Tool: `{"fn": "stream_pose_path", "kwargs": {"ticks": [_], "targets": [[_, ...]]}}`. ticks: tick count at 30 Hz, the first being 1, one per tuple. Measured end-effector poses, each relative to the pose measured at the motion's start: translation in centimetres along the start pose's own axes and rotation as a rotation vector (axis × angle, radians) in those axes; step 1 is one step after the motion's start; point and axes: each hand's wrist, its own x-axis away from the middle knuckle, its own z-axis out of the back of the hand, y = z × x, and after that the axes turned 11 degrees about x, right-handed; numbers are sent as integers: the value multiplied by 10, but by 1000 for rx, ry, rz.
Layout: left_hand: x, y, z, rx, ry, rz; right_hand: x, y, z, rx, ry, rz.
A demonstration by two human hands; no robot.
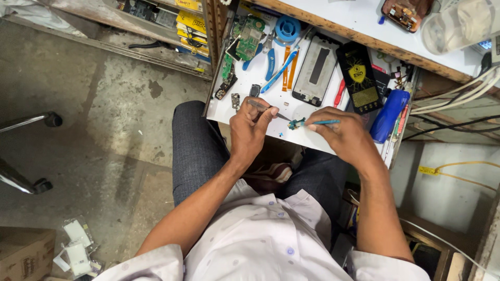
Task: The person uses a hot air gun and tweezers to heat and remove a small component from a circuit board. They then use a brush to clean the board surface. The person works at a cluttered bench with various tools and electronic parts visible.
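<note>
The left hand (250, 127) was closed around metal tweezers (266, 110), fingers and thumb pinched on the shaft, with the tips pointing right toward a small teal part (296, 124). The right hand (341, 135) gripped a slim blue-handled tool (324, 122) between thumb and forefinger, its end at the same small part. That part sat between the two hands, just above the near edge of the white worktable (302, 112); it was too small to tell whether it rested on the surface or was held slightly off it.

Farther back on the table lay a phone frame (315, 68) with a dark slot in its middle, and just right of it a black phone screen (359, 78) with a gold emblem. A green circuit board (249, 37) lay at the far left of the table, with a blue tape roll (287, 28) to its right and blue-handled pliers (270, 62) nearer. A blue cylindrical object (388, 115) lay at the right edge of the table, beside white cables (458, 93). Below the table, the person's knees in grey trousers (195, 151) showed over the concrete floor (78, 114).
</note>
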Motion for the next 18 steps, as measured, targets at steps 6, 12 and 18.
{"fn": "stream_pose_path", "kwargs": {"ticks": [6,12,18], "targets": [[0,1,-1,3,-6,-14,2,3,6,-4,-27,-90],[0,3,-3,28,-3,-3,1,-1,6,31,-18,-146],[1,0,-3,47,0,-3,-1,-3,4,15,-23,-89]]}}
